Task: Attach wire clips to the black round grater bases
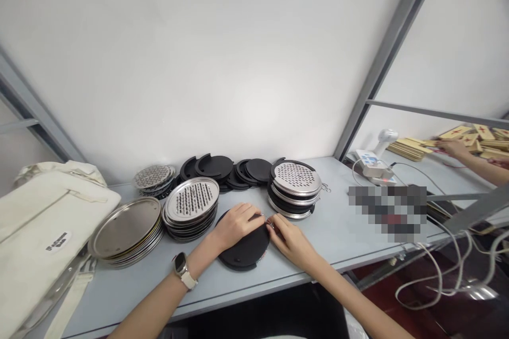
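Note:
A round black plastic disc (244,249) lies near the table's front edge. Across its upper part rests my left hand (239,224), holding it down with the fingers curled towards the right rim. At that rim my right hand (290,238) pinches a small shiny metal piece (271,224), mostly hidden by the fingertips. Behind the right hand stands a stack of assembled graters (296,177), with wire clips (326,187) sticking out on its right. Left of the disc is a pile of metal grater plates (192,198) with raised teeth.
Round metal trays (127,228) are stacked further left, beside a cream bag (51,228). Perforated plates (153,176) and black plastic discs and rings (214,166) line the wall. To the right are a white device (374,161), cables and another person's hand (455,148) near wooden pieces (411,148).

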`<state>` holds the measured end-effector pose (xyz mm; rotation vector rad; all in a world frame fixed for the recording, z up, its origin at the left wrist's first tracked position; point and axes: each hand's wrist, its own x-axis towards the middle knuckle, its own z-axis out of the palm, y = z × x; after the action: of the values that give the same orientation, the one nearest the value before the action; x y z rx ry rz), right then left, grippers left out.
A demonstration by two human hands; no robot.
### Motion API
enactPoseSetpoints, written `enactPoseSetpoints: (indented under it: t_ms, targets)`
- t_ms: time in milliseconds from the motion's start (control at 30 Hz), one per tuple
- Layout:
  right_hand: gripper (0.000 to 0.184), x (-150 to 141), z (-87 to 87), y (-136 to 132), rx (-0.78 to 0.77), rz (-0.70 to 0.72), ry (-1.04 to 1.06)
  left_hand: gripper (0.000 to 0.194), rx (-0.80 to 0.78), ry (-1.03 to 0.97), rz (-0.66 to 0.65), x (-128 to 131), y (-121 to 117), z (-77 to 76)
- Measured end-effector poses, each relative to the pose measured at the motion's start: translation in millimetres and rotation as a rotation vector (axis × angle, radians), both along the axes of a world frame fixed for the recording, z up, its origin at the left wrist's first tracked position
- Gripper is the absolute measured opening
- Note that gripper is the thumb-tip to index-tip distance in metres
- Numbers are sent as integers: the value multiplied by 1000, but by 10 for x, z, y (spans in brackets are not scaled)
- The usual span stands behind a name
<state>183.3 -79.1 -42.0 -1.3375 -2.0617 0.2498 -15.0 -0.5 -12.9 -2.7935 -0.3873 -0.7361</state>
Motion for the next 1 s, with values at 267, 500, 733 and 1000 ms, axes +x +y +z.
enactPoseSetpoints:
  t_ms: [267,500,733,1000]
  targets:
    - [20,51,-105,70,3,-54,-5,18,-116,-6,85,38,41,-26]
    - [20,28,-70,46,-51,-27,-2,18,-169,71,92,46,52,-16]
    - [19,16,-19,38,-92,-17,-24,18,-201,111,93,43,43,-3]
    - [18,18,-8,33,-79,-28,-10,20,-237,128,91,46,36,17]
